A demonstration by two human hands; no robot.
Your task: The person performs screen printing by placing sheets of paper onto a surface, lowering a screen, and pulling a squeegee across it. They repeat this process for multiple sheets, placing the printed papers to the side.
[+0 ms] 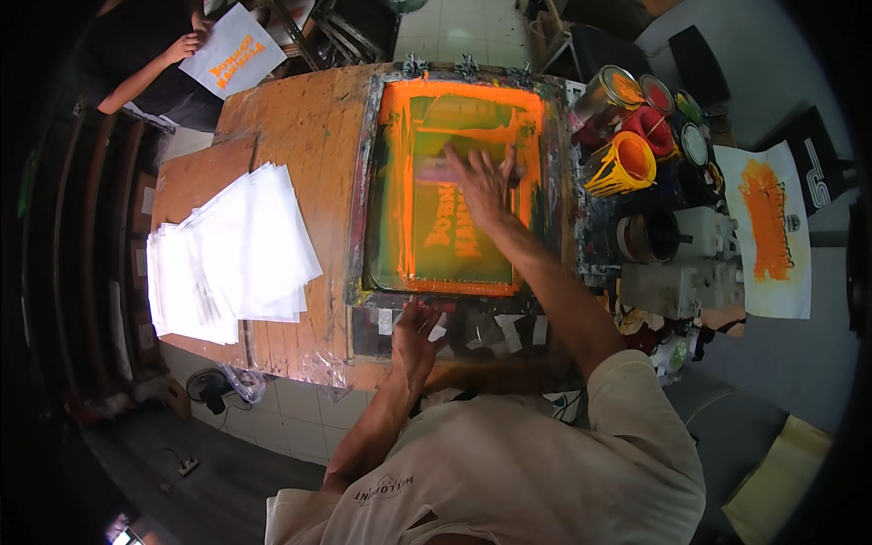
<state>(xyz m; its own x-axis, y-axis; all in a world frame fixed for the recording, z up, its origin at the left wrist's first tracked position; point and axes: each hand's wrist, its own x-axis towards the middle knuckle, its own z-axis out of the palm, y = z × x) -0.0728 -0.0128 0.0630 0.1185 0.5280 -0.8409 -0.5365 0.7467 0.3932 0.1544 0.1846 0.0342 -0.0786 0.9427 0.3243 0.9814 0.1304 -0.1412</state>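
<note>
A screen-printing frame (371, 195) lies on the wooden table in front of me, its yellow-green mesh smeared with bright orange ink and bearing stencilled lettering. My right hand (488, 189) is over the mesh, gripping a squeegee (436, 171) that lies crosswise and looks smeared by motion. Part of the squeegee is hidden under the spread fingers. At the frame's near edge, my left hand (417, 329) holds the rim with its fingers. Clamps (467, 65) fasten the frame's far side.
A loose stack of white sheets (232, 250) covers the table's left part. Ink cans (622, 165) crowd the right side, beside plastic containers (677, 286) and an orange-smeared sheet (772, 232). At the far left, another person's hands hold a printed sheet (233, 53).
</note>
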